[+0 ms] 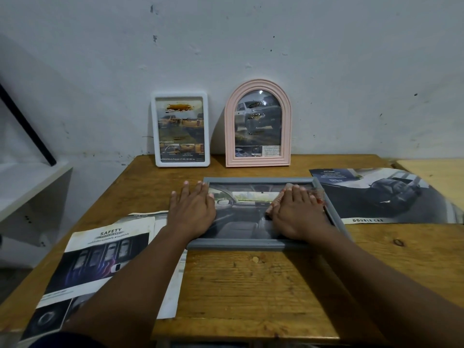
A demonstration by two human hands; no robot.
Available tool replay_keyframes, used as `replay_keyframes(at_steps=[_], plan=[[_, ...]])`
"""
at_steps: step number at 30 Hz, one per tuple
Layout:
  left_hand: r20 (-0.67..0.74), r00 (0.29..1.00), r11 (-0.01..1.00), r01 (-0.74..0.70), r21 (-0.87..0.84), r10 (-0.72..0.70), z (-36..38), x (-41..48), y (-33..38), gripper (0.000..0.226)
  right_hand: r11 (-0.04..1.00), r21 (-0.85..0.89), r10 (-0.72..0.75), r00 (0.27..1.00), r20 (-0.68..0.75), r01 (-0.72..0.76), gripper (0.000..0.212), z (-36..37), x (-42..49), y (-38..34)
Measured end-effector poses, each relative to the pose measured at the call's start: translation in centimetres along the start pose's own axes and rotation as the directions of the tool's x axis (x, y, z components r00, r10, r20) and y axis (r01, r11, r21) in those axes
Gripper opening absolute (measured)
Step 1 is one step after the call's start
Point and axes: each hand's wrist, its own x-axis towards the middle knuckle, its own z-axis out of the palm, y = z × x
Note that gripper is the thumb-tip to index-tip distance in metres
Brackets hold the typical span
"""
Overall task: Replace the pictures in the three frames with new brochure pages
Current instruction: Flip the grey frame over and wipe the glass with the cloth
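Grey frame [241,244] lies flat, centre of wooden table [251,285], car-interior page inside. I see left hand [192,212] and right hand [297,212] flat on it, fingers straight, grasping nothing. White frame [153,129] and pink arched frame [229,136] stand far, against wall [326,59]. SAFETY page [105,247] near left, DOUBLE CAB page [376,194] right.

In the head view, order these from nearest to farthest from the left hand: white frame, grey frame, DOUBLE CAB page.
1. Grey frame, lying under the left hand.
2. White frame, standing straight behind.
3. DOUBLE CAB page, far right.
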Motion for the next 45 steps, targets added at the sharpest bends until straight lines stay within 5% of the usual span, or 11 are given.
replay_keyframes(at_steps=[6, 9, 14, 19, 28, 36, 41, 45], plan=[[0.011, 1.000, 1.000, 0.004, -0.029, -0.004, -0.2, 0.0, 0.0, 0.059, 0.980, 0.097, -0.176, 0.984, 0.014, 0.174, 0.070, 0.3, 0.7, -5.3], [0.045, 0.999, 0.996, 0.001, -0.092, 0.003, -1.0, 0.1, -0.1, 0.057, 0.962, 0.240, -0.119, 0.991, -0.069, 0.132, 0.064, -0.4, 1.5, -5.4], [0.015, 1.000, 0.997, -0.026, -0.076, 0.027, -1.9, 1.2, -1.9, 0.056, 0.998, 0.038, -0.058, 0.998, -0.020, 0.059, 0.076, 1.0, 1.2, -7.2], [0.031, 0.999, 0.999, -0.034, 0.023, 0.033, -0.3, 1.6, -2.9, 0.057, 0.959, -0.012, -0.284, 0.959, 0.015, 0.285, 0.071, 1.1, 2.7, -10.6], [0.020, 0.995, 0.982, -0.104, 0.160, 0.102, -1.0, 1.7, -2.6, 0.057, 0.768, -0.016, -0.638, 0.766, 0.074, 0.641, 0.058, 0.2, 1.5, -5.8], [0.016, 0.998, 0.968, -0.063, 0.241, 0.061, -1.1, 1.1, -1.5, 0.060, 0.952, -0.084, -0.282, 0.951, 0.127, 0.293, 0.067, -1.0, -0.7, 3.7], [0.020, 0.999, 0.978, -0.043, 0.205, 0.040, -0.8, 1.1, -1.1, 0.062, 0.999, -0.049, 0.022, 0.997, 0.071, -0.019, 0.076, 0.1, -3.3, -0.8], [0.022, 0.999, 0.985, -0.029, 0.172, 0.026, -0.8, 1.1, -1.3, 0.061, 0.991, -0.035, -0.126, 0.988, 0.087, 0.129, 0.078, 1.2, -3.2, -6.9]])
